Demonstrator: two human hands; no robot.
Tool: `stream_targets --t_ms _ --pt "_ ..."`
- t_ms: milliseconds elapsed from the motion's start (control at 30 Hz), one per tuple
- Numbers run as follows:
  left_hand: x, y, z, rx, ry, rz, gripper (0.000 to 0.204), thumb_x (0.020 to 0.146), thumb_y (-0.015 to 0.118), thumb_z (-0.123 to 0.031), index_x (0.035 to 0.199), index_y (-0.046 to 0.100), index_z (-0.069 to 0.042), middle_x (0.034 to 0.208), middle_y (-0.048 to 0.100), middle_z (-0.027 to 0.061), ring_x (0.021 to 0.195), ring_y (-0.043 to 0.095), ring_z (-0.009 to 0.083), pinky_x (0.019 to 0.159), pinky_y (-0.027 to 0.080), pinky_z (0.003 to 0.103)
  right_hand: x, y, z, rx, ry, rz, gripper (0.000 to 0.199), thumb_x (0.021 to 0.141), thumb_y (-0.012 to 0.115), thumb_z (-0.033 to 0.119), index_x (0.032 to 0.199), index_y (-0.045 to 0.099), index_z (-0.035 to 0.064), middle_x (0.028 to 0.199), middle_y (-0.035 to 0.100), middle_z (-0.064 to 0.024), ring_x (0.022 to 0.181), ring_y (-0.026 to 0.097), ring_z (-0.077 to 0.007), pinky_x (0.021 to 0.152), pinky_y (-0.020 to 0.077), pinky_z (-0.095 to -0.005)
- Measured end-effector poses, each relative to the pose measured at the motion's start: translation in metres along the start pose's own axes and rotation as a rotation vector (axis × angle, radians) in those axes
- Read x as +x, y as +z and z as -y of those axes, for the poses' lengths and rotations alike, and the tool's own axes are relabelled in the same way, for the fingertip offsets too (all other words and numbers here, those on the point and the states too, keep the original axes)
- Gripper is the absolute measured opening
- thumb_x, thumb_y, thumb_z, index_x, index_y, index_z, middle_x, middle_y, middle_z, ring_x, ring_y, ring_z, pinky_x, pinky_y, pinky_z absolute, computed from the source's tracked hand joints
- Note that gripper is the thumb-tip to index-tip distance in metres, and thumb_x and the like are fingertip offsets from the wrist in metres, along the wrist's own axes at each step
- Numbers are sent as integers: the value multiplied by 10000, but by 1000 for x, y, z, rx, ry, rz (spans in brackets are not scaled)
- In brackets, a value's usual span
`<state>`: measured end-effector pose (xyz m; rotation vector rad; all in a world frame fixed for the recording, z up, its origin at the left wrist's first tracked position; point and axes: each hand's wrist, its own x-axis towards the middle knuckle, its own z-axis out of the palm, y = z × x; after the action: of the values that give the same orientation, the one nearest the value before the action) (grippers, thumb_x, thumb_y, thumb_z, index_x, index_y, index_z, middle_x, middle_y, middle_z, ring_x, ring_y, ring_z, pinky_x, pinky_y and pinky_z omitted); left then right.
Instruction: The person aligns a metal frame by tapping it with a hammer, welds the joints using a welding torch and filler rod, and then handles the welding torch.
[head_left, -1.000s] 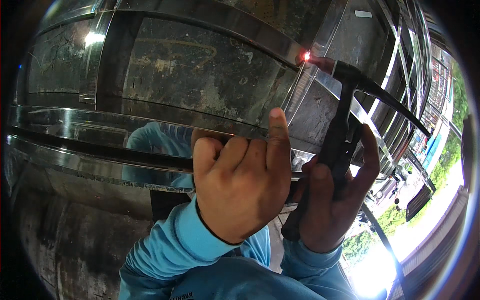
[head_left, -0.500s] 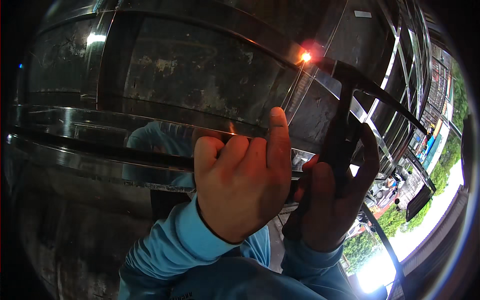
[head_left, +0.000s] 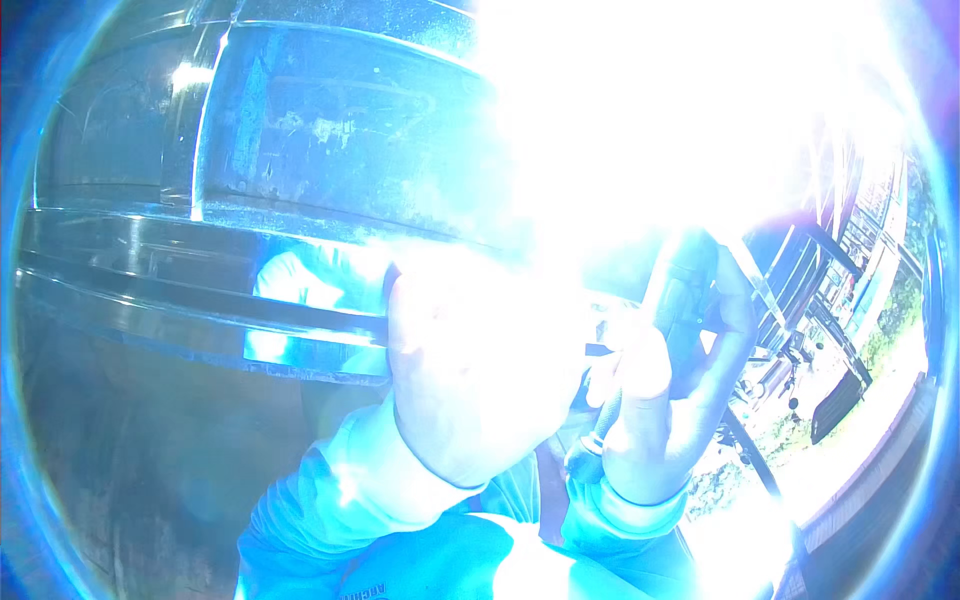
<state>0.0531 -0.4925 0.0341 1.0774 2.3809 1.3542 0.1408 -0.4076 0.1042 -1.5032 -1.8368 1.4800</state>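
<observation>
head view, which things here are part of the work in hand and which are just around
In the work:
- right hand, closed on the dark welding tool handle
- left hand, fisted beside it
- bright welding flash, hiding the tool's tip
- shiny metal sheet with its rail

Just around:
- metal bars at right
- ground and greenery far below

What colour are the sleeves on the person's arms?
Light blue sleeves, seen in the head view; the bright flash tints the whole picture blue, so the exact shade is unsure.
</observation>
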Motion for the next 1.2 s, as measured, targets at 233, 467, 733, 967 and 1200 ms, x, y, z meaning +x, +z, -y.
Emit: stream_targets --t_ms 233,467,733,967,1200 --pt "10 -11 -13 358 13 302 504 789 720 -118 1280 715 -3 611 502 -28 585 501 153 707 341 368 -6 1 5 -20 86 -17 776 1001 607 79 1621 141 43 999 671 -154 634 556 -90 562 423 -231" --pt "7 -8 -10 343 17 254 549 801 706 -101 1344 676 -23 617 537 -31 581 505 138 691 322 363 -5 2 9 -93 106 -32 758 995 593 51 1622 168 42 941 659 -127 619 574 -85 549 435 -226" --pt "4 1 7 128 133 17 375 875 630 -148 1202 736 1 650 527 -16 644 503 154 691 377 376 0 1 0 42 4 -2 743 963 551 -1 1613 193 28 1025 646 -163 655 592 -105 559 439 -223" --pt "8 -12 -12 342 1 313 521 788 721 -122 1295 708 1 619 516 -24 595 509 154 713 350 370 -7 2 4 -36 67 -27 773 986 598 63 1612 147 14 1057 666 -186 652 565 -99 581 432 -251" --pt "6 -13 -13 331 -11 317 545 814 704 -113 1350 676 -19 638 551 -39 600 513 149 704 336 363 -7 4 9 -73 110 -41 756 973 569 3 1611 164 10 949 661 -146 639 564 -92 570 431 -234"
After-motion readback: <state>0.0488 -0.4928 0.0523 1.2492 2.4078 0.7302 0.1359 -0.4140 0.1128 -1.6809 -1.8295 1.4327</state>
